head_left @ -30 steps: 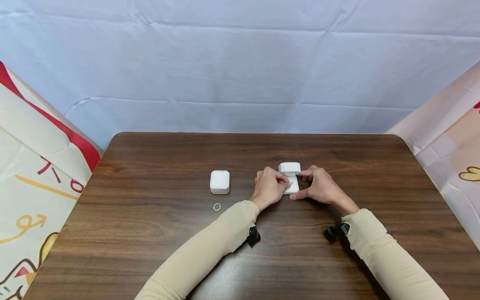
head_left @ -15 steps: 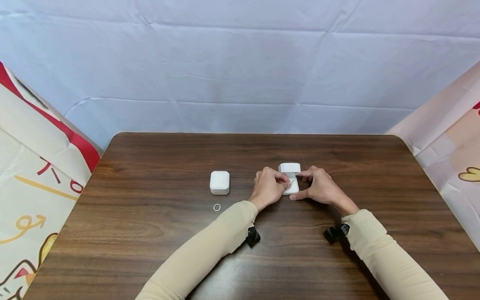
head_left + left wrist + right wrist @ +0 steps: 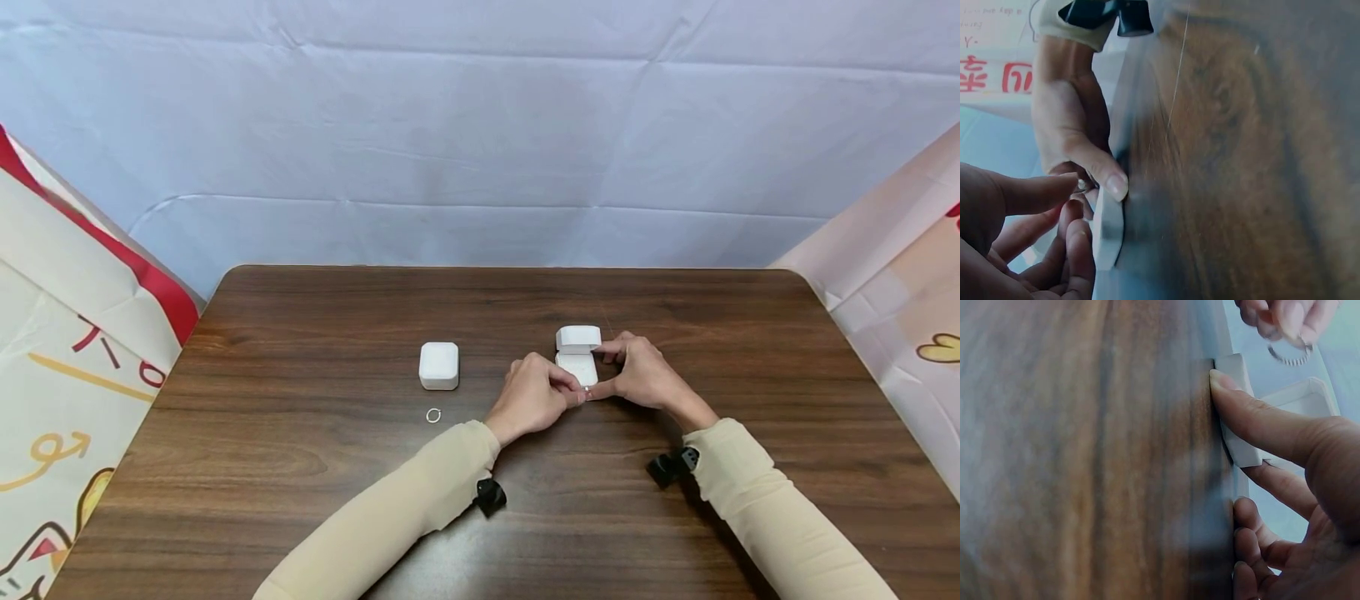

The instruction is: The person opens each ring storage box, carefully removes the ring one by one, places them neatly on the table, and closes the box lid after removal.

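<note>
An open white ring box sits on the table with its lid raised at the back. My right hand grips the box, thumb pressing its front and index finger by its side, as the right wrist view shows. My left hand pinches a silver ring between thumb and fingertips, just in front of the box. In the right wrist view this ring hangs apart from the box, with a textured band. In the left wrist view, the fingers mostly hide the ring.
A second white ring box, closed, stands to the left on the brown wooden table. Another silver ring lies in front of it. A pale cloth hangs behind the table, and printed sheets flank both sides.
My left hand has drawn the ring out of the open box and moved back toward me, leaving the box's white inside in view. My right hand has kept its place on the box.
</note>
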The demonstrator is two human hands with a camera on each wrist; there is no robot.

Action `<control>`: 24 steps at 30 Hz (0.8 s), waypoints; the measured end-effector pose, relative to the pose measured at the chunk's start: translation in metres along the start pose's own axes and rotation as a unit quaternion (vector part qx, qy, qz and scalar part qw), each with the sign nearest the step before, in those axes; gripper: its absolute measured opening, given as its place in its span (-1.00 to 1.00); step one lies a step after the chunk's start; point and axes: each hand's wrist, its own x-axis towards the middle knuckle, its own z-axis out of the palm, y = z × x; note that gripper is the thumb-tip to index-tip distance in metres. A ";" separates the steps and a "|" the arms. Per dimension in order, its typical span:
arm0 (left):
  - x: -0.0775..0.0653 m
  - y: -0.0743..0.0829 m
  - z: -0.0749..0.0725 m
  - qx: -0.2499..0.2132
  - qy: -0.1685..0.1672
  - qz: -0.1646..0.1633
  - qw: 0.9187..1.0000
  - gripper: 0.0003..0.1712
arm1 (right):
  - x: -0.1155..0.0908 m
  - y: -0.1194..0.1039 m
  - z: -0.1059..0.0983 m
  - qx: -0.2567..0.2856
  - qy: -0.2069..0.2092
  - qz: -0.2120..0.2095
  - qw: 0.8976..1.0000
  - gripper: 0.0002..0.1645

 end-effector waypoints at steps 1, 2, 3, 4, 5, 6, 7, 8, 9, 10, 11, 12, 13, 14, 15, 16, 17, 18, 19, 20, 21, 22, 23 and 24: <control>-0.002 0.001 0.000 -0.002 -0.009 -0.002 1.000 -0.90 | 0.000 0.000 0.000 0.000 0.000 -0.002 1.000 -0.19; -0.004 0.002 0.000 -0.006 -0.018 -0.005 1.000 -0.90 | 0.000 0.000 0.000 -0.001 0.000 -0.004 1.000 -0.20; -0.005 0.002 0.001 -0.007 -0.028 -0.007 1.000 -0.89 | 0.000 -0.001 0.000 -0.001 0.000 -0.003 1.000 -0.20; -0.006 0.003 0.002 -0.007 -0.036 -0.007 0.999 -0.88 | 0.000 -0.001 0.000 -0.001 0.000 -0.002 1.000 -0.19; -0.007 0.003 0.003 -0.003 -0.044 -0.007 0.999 -0.87 | 0.000 -0.001 0.000 -0.001 0.000 0.000 1.000 -0.18; -0.008 0.003 0.004 0.002 -0.052 -0.004 0.999 -0.85 | 0.000 -0.001 0.000 0.001 -0.002 0.003 1.000 -0.17; -0.008 0.003 0.005 0.009 -0.060 -0.004 0.998 -0.84 | 0.000 -0.001 0.000 0.001 -0.002 0.006 1.000 -0.16; -0.008 0.002 0.006 0.015 -0.066 -0.003 0.998 -0.83 | 0.000 -0.001 0.000 0.001 -0.003 0.008 1.000 -0.15; -0.008 0.002 0.007 0.022 -0.069 -0.003 0.997 -0.83 | 0.000 -0.001 0.000 0.003 -0.004 0.010 1.000 -0.13; -0.008 0.001 0.008 0.027 -0.073 -0.003 0.997 -0.83 | 0.000 -0.001 0.000 0.003 -0.005 0.012 1.000 -0.12; -0.008 0.001 0.009 0.033 -0.075 -0.003 0.997 -0.82 | 0.000 -0.001 0.001 0.004 -0.005 0.014 1.000 -0.12; -0.008 0.000 0.010 0.037 -0.075 -0.002 0.997 -0.82 | 0.000 -0.001 0.001 0.005 -0.005 0.015 1.000 -0.11; -0.007 0.000 0.011 0.041 -0.075 -0.004 0.996 -0.82 | 0.000 -0.001 0.001 0.005 -0.005 0.015 1.000 -0.11; -0.006 -0.001 0.012 0.045 -0.074 -0.005 0.996 -0.82 | 0.000 -0.001 0.001 0.005 -0.005 0.016 1.000 -0.10; -0.006 -0.001 0.012 0.048 -0.074 -0.008 0.996 -0.82 | 0.001 -0.001 0.001 0.004 -0.005 0.016 1.000 -0.10; -0.005 0.000 0.013 0.050 -0.075 -0.012 0.996 -0.82 | 0.001 0.000 0.001 0.003 -0.005 0.017 1.000 -0.10; -0.004 0.000 0.013 0.052 -0.076 -0.017 0.996 -0.82 | 0.001 0.000 0.001 0.002 -0.005 0.017 1.000 -0.10; -0.004 0.000 0.013 0.053 -0.077 -0.022 0.995 -0.82 | 0.001 0.000 0.001 0.002 -0.006 0.017 1.000 -0.10; -0.003 0.001 0.013 0.054 -0.078 -0.029 0.995 -0.81 | 0.001 0.000 0.001 0.001 -0.006 0.018 1.000 -0.10; -0.003 0.001 0.013 0.054 -0.080 -0.036 0.995 -0.81 | 0.000 0.000 0.000 0.001 -0.007 0.018 1.000 -0.09; -0.002 0.001 0.014 0.053 -0.082 -0.042 0.994 -0.81 | 0.000 0.000 0.000 0.000 -0.008 0.019 1.000 -0.09; -0.002 0.001 0.014 0.052 -0.082 -0.046 0.994 -0.80 | 0.000 0.000 0.000 0.000 -0.008 0.018 1.000 -0.10; -0.002 0.001 0.014 0.051 -0.083 -0.050 0.994 -0.80 | 0.000 0.000 0.000 0.000 -0.009 0.019 1.000 -0.10; -0.001 0.002 0.014 0.050 -0.083 -0.054 0.994 -0.80 | 0.000 0.000 0.000 0.000 -0.010 0.019 1.000 -0.10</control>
